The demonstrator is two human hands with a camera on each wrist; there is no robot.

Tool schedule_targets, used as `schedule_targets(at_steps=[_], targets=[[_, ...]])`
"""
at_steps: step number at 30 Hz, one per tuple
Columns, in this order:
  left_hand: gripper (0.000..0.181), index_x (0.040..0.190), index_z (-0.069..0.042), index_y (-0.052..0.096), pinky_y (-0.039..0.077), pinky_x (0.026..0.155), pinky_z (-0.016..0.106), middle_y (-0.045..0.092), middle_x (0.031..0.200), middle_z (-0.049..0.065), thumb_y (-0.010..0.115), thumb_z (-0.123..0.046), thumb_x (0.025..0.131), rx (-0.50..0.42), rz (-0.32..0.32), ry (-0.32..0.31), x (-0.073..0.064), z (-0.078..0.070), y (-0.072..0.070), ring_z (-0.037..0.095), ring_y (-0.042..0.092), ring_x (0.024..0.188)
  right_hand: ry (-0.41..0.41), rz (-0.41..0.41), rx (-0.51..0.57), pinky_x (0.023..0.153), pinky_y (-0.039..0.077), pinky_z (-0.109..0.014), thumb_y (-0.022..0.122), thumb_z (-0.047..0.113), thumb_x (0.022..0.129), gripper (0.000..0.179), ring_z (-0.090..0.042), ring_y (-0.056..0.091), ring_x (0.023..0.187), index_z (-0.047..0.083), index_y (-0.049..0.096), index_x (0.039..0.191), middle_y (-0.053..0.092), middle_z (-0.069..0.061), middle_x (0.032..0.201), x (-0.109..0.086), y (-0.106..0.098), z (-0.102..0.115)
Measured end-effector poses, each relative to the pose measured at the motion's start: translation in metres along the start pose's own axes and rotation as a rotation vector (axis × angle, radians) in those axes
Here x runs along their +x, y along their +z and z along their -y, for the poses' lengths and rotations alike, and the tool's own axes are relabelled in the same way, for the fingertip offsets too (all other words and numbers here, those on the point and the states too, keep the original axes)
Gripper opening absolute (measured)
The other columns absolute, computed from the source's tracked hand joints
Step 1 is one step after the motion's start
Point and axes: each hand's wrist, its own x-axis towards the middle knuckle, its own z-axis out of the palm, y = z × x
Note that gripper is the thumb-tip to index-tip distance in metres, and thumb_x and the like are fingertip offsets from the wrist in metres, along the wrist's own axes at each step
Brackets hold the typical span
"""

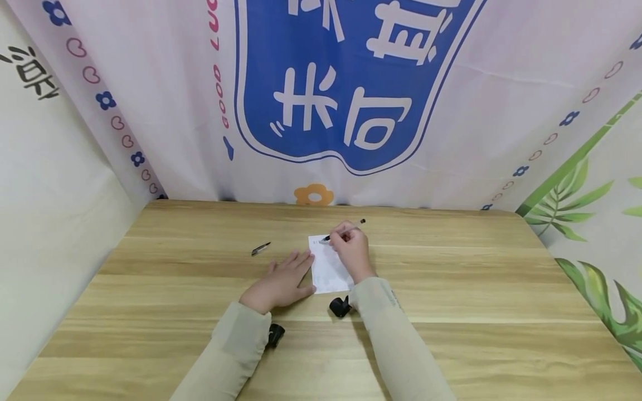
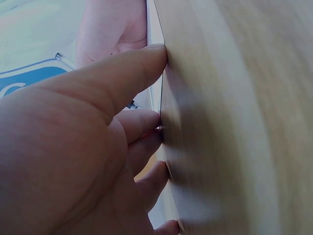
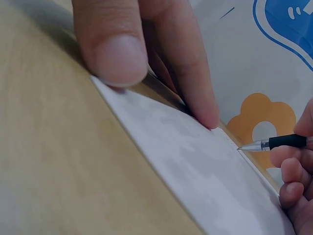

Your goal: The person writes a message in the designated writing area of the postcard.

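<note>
A small white sheet of paper lies on the wooden table, with a few tiny marks near its top edge. My right hand pinches a pen with a clear barrel and black grip. In the right wrist view the tip of the pen is right at the paper. My left hand rests with spread fingers at the sheet's left edge. The left wrist view shows the left thumb and fingertips down against the surface.
A small clear-and-black pen cap lies left of the paper on the table. Black wrist cameras sit under the left cuff and beside the right cuff. A printed curtain hangs along the table's back edge.
</note>
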Motion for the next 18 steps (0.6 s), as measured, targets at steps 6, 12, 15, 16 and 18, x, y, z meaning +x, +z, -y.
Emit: schedule_targets(at_steps=[6,12,15,16,18], targets=[[0.071,0.161,-0.006,0.026,0.009,0.116,0.071,0.016,0.169,0.009,0.057,-0.035,0.104,-0.006,0.002,-0.002,-0.0013,-0.0022,-0.0022,0.035,0.010,0.155,0.019,0.002,-0.023,0.058,0.045,-0.021,0.060,-0.001,0.095,0.009,-0.012,0.054,0.064,-0.005,0.067,0.091,0.065,-0.014,0.080,0.0017,0.0013,0.0013],[0.071,0.161,-0.006,0.026,0.008,0.117,0.071,0.016,0.169,0.009,0.058,-0.035,0.104,-0.013,0.004,-0.005,-0.0010,-0.0026,-0.0022,0.035,0.010,0.155,0.009,-0.016,-0.011,0.059,0.047,-0.022,0.060,0.001,0.094,0.010,-0.015,0.056,0.065,0.001,0.067,0.086,0.064,-0.007,0.077,0.0007,0.0001,0.0024],[0.071,0.161,-0.006,0.026,0.008,0.117,0.070,0.016,0.169,0.009,0.057,-0.035,0.104,-0.014,0.005,-0.006,0.0002,-0.0014,-0.0011,0.035,0.009,0.155,-0.005,-0.016,-0.003,0.058,0.047,-0.023,0.061,0.003,0.093,0.011,-0.016,0.057,0.065,0.005,0.067,0.085,0.065,-0.006,0.076,0.0004,-0.0008,0.0016],[0.071,0.161,-0.006,0.026,0.008,0.117,0.070,0.016,0.169,0.009,0.057,-0.035,0.104,-0.014,0.005,-0.006,0.0004,-0.0010,-0.0008,0.035,0.009,0.155,-0.005,-0.016,-0.003,0.058,0.048,-0.023,0.061,0.003,0.094,0.011,-0.017,0.058,0.065,0.005,0.067,0.085,0.065,-0.006,0.076,0.0004,-0.0008,0.0014],[0.071,0.161,-0.007,0.025,0.008,0.117,0.070,0.015,0.169,0.008,0.057,-0.036,0.104,-0.011,0.005,-0.007,0.0009,-0.0003,-0.0002,0.035,0.009,0.155,-0.007,-0.017,-0.005,0.058,0.047,-0.022,0.061,0.003,0.094,0.010,-0.015,0.057,0.065,0.005,0.067,0.085,0.065,-0.007,0.076,0.0006,-0.0006,0.0014]])
